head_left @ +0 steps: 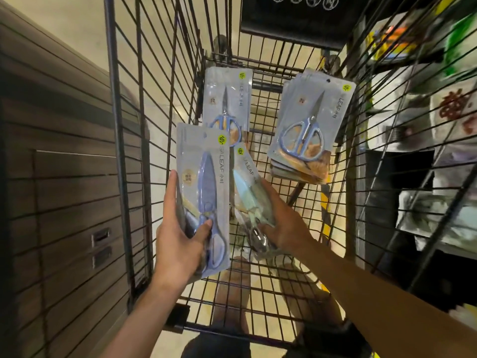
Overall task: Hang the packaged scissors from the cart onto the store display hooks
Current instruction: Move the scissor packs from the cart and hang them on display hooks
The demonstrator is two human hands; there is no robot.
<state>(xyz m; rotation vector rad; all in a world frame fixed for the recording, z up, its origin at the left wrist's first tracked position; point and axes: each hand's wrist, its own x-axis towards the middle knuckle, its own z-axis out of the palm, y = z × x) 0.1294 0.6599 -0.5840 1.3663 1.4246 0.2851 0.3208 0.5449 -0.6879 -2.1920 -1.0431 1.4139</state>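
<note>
Head view, looking down into the wire cart [258, 285]: we have both hands inside it, gathering packaged scissors. Our left hand [178, 244] grips a purple-handled pack [204, 192] from its left edge, thumb pressed over the handle end on the front and fingers curled behind, holding the card upright above the cart floor. Our right hand [281, 223] reaches in palm down and closes around a mint-sheathed pack [249, 192], which tilts just beside the purple one. Two more lots wait farther forward: a single pack [227, 99] leaning on the far wall and a fanned stack [307, 127] to the right, well apart from our hands. To do this step well, we judge we should hold each card low and leave the top hang hole free, so it can slide straight onto a hook. No display hooks are clearly visible; the shelving at right is blurred. Both forearms angle inward, wrists roughly level.
</note>
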